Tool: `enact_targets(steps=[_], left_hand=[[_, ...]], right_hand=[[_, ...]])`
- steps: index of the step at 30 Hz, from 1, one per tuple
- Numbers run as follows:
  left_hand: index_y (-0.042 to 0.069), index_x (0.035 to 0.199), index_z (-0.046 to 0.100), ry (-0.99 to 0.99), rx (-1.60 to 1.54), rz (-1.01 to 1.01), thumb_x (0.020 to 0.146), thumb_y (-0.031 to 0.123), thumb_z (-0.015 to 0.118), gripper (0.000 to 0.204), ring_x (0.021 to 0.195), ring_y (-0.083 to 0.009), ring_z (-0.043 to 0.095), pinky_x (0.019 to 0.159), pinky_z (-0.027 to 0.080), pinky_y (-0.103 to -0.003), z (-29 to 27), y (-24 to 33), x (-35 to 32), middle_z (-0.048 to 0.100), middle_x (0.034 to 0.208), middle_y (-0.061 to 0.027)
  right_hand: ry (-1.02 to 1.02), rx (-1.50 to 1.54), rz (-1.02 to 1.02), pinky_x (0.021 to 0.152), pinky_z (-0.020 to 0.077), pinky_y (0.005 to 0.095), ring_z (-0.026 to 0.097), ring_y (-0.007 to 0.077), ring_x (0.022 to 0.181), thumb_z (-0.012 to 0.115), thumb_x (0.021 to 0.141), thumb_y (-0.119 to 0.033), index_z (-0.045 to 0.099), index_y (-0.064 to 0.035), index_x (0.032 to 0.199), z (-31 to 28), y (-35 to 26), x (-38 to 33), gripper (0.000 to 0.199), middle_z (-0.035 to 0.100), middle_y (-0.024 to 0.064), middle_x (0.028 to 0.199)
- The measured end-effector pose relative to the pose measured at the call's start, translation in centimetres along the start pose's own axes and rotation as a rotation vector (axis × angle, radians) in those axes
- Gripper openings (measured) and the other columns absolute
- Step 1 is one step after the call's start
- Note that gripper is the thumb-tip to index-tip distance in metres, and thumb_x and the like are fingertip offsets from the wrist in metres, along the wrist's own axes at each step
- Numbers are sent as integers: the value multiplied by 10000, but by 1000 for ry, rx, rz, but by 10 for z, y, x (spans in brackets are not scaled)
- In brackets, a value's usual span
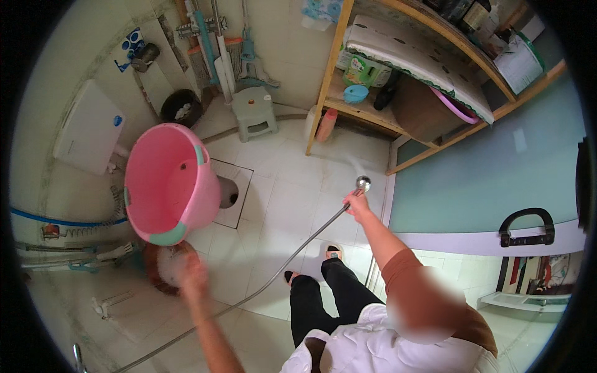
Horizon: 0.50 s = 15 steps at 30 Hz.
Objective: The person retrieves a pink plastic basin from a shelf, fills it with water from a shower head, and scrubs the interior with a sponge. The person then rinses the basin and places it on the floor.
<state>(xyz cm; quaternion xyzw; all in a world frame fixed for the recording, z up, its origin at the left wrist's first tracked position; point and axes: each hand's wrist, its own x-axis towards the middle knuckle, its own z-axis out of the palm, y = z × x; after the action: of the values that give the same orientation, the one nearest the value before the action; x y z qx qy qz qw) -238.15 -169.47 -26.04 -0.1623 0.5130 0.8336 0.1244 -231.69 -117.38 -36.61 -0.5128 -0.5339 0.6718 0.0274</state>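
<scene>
My right hand (357, 203) is stretched forward and grips a chrome shower head (362, 183). Its metal hose (280, 267) runs back across the white tiled floor to the lower left. My left hand (189, 273) is blurred by motion and hovers at the rim of a brown basin (163, 268) full of white suds; I cannot make out its fingers. Just beyond the basin a large pink plastic tub (166, 183) with green trim stands tilted, its mouth facing right, next to a squat toilet (227, 190). My black-trousered legs and sandalled feet (334, 252) stand between the hands.
A grey-green step stool (255, 112), a black bin (180, 105) and hanging mops (217, 50) line the far wall. A white cistern (90, 127) is at left. A wooden shelf unit (373, 115) with an orange bottle (326, 124) stands at right, by a teal panel (497, 174).
</scene>
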Motion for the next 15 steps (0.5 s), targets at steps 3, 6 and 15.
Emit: enact_targets(steps=[3, 6, 15], left_hand=[[48, 1293, 429, -362, 352, -190, 838, 128, 583, 487, 1164, -217, 451, 979, 369, -353, 136, -147, 24, 457, 1300, -84], [36, 1278, 435, -447, 610, 10, 832, 266, 651, 547, 1091, -190, 496, 931, 398, -306, 241, -252, 49, 497, 1236, -82], [46, 963, 525, -293, 289, -319, 860, 221, 630, 229, 775, -81, 485, 691, 402, -242, 316, -385, 129, 539, 823, 7]], right_hand=[[3, -324, -163, 568, 445, 333, 549, 176, 677, 562, 723, -54, 472, -96, 885, 29, 28, 18, 190, 550, 74, 799], [-5, -575, -345, 679, 463, 374, 573, 227, 781, 547, 781, -137, 500, -65, 995, 56, 63, 49, 231, 578, 111, 870], [-520, -1323, -427, 806, 471, 410, 594, 306, 941, 510, 785, -113, 578, -138, 1148, -5, -69, 113, 370, 604, 181, 1058]])
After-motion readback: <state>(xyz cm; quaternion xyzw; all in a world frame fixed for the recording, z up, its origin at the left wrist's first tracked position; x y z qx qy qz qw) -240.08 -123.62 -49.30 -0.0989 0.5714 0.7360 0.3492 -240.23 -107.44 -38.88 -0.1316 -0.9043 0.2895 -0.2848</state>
